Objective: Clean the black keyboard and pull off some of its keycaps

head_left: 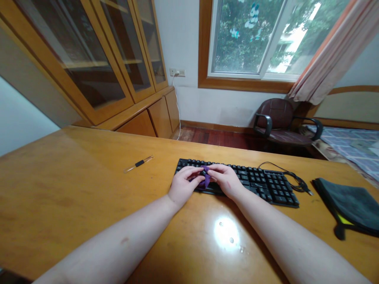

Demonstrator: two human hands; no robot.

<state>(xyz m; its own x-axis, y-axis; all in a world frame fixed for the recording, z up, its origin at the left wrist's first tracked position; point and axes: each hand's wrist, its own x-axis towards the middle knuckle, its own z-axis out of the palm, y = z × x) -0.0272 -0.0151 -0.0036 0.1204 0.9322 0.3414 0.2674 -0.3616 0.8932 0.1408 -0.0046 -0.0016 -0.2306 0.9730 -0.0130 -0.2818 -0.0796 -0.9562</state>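
A black keyboard [280, 187] lies across the wooden table in front of me. Over its left part, my left hand [184, 183] and my right hand [226, 180] meet, both with thumb and fingers closed on a small purple cloth [206, 180]. A small dark piece, possibly a keycap, shows at the cloth between my fingertips, too small to be sure of. The keys under my hands are mostly hidden.
Left of the keyboard lies a clear stick with a black grip [139, 163]. The coiled keyboard cable [296, 182] and a dark grey cloth or pouch [346, 201] lie to the right. Beyond the table stand an armchair [276, 118] and a glass-fronted cabinet [127, 94].
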